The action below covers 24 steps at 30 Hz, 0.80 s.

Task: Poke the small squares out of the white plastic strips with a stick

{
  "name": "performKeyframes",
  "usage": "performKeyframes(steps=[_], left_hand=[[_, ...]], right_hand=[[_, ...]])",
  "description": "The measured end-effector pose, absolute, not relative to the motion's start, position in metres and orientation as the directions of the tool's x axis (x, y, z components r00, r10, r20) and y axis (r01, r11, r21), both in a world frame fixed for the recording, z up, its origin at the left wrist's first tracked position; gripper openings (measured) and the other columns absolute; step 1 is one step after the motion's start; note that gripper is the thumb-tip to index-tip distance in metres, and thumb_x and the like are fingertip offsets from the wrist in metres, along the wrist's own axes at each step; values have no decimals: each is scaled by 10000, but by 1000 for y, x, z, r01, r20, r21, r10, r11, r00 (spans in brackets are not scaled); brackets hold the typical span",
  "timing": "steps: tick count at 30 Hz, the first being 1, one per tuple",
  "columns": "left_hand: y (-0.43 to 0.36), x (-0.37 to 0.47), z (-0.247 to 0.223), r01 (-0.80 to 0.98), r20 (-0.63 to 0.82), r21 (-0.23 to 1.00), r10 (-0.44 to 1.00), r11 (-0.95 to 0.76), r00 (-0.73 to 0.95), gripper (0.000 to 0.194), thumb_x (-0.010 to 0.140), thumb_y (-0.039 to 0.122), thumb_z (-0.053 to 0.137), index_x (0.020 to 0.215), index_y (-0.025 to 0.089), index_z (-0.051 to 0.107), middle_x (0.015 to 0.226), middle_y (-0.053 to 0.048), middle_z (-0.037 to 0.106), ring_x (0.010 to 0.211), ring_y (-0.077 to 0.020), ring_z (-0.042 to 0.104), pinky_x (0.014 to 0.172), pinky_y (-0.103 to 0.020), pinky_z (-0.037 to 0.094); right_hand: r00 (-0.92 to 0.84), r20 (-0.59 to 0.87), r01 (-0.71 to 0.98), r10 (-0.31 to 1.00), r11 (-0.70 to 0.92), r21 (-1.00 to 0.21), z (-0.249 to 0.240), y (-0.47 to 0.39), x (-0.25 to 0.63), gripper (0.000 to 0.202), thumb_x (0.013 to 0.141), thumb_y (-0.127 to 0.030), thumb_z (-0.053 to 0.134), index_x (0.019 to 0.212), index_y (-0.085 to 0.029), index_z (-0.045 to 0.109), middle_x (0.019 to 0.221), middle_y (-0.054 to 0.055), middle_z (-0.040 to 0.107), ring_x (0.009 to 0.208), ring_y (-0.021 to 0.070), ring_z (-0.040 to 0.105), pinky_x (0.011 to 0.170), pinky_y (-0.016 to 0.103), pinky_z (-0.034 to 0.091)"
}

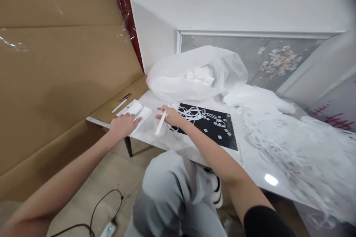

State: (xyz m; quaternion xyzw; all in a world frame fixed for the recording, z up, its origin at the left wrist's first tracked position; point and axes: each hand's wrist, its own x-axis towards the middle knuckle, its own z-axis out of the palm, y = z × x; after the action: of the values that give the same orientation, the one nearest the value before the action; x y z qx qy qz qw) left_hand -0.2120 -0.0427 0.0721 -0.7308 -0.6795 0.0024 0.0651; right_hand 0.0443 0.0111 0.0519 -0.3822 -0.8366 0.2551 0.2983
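Stick (159, 126), white and flat, is grasped in our right hand (171, 116). Our left hand (124, 123) rests on white pieces (145, 113); we cannot tell whether it grips them. Beside the right hand, a black board (213, 127) bears white cords (195, 113); ahead sits a plastic bag (191, 63). Beyond the left hand lies a red tool (127, 96); cardboard (61, 55) stands left of it.

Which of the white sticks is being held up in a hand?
The white stick in the right hand; the other stick lies on the cardboard, beyond the left hand.
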Motion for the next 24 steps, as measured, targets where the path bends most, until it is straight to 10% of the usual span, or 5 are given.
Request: performKeyframes(steps=[5,11,16,24], left_hand=[[-18,-182,66,957,34,6,957,-289,289,492,971,514,399,1308,201,574,1289,-137,619,1184,-309,586,965,-412,461],[-8,-147,28,918,-46,47,917,-393,395,330,935,367,497,1114,140,655,1171,-186,667,1145,-317,616,1011,-412,437],[-10,-136,2,901,6,126,908,-416,419,429,960,304,435,1320,103,556,1415,-224,531,1383,-337,446,1150,-471,329],[7,-114,-20,850,102,394,935,-351,339,707,967,518,420,1527,101,308,1583,-192,344,1500,-335,256,1206,-490,265]], right_hand=[[-684,257,430,683,661,-615,31,-45,89,747,584,-554,883,1166,-186,595,1239,125,640,1096,273,605,939,359,444],[-767,259,406,587,757,-512,2,-80,96,185,884,-379,689,920,-203,645,909,58,671,937,220,594,854,326,421],[-762,245,432,599,753,-496,-4,-82,93,161,939,-307,605,821,-206,565,754,16,600,743,176,562,697,264,403],[-146,284,801,948,282,-528,21,-21,125,252,976,-380,470,1088,-166,539,1022,163,653,1050,315,578,916,440,417]])
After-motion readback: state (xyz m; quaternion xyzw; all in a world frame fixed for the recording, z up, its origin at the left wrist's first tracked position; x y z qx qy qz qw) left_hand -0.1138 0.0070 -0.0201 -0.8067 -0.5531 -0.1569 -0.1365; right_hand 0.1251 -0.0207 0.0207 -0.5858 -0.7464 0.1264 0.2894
